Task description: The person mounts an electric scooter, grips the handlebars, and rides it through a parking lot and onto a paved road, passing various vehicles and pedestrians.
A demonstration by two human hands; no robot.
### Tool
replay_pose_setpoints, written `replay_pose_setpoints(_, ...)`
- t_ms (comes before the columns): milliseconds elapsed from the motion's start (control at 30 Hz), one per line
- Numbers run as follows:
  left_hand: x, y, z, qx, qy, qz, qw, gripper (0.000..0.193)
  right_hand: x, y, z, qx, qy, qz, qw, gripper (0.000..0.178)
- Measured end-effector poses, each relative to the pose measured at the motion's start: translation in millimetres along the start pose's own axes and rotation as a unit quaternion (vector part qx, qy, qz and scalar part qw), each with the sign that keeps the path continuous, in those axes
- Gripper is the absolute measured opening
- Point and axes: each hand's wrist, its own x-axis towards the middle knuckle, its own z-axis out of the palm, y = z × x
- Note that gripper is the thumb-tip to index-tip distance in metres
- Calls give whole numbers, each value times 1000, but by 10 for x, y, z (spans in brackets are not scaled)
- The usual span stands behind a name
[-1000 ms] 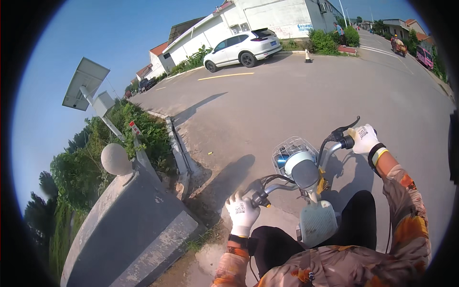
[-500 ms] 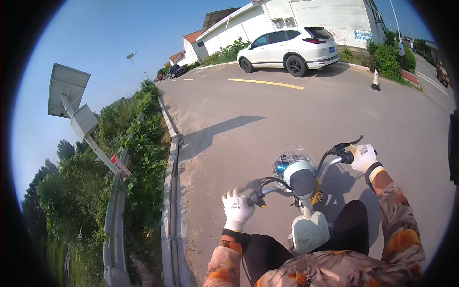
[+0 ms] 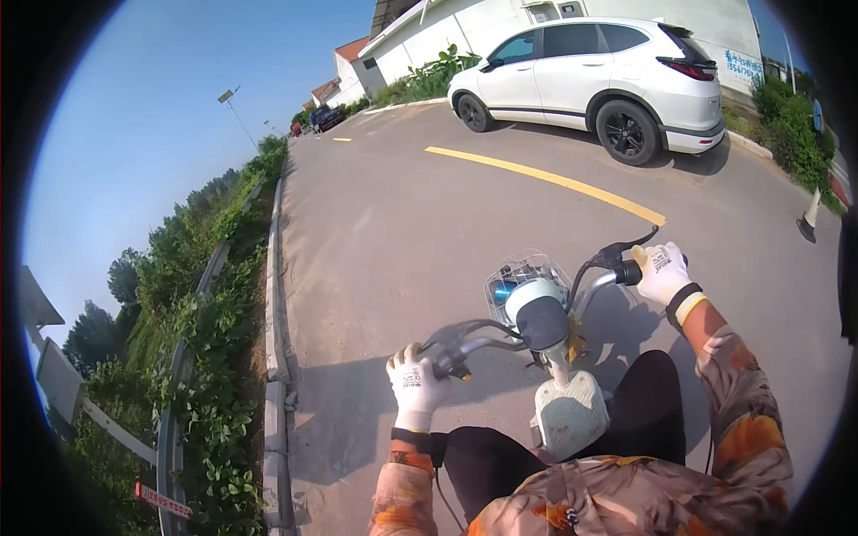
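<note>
I sit astride a small two-wheeled scooter with a pale footboard (image 3: 572,418) and a dark rounded front panel (image 3: 543,323). My left hand (image 3: 416,386), in a white glove, wraps round the left handlebar grip (image 3: 447,364). On the right side, my right hand (image 3: 662,271), gloved too, closes round the right handlebar grip (image 3: 631,272). A black brake lever (image 3: 636,240) sticks out ahead of that grip. In front of the panel, a wire basket (image 3: 493,288) carries something blue and shiny. My palms hide most of both grips.
A white car (image 3: 585,85) stands ahead on the right beside a yellow road line (image 3: 554,180). A cone (image 3: 810,217) is at far right. Along the left run a kerb (image 3: 275,344), bushes (image 3: 214,402) and a metal guardrail (image 3: 174,393). Another dark car (image 3: 327,118) is farther off.
The scooter has moved forward along the road. The white car looks larger and nearer, and the solar-panel post has slipped back toward the left rim. Both hands keep their hold.
</note>
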Motion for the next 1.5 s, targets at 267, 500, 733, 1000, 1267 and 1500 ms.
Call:
replay_pose_setpoints(267,712,-393,469,20,40,-62,997,24,1475,-335,19,-19,31,-65,997,31)
replay_pose_setpoints(500,1188,-738,835,23,13,-112,993,23,2610,-750,286,-24,30,-81,996,37)
replay_pose_setpoints(733,1755,-1865,1085,13,43,-107,993,20,3468,-1745,386,-20,31,-90,995,29)
replay_pose_setpoints(1000,2621,-3114,1451,24,29,-120,992,25,4552,-2859,467,-29,30,-99,994,29)
replay_pose_setpoints(1267,2702,-3172,1810,24,28,-117,992,22,4719,-2846,903,-19,28,-88,996,26)
replay_pose_setpoints(1500,2299,-2796,2176,38,46,-107,992,22,4272,-2542,1297,44,33,-88,995,26)
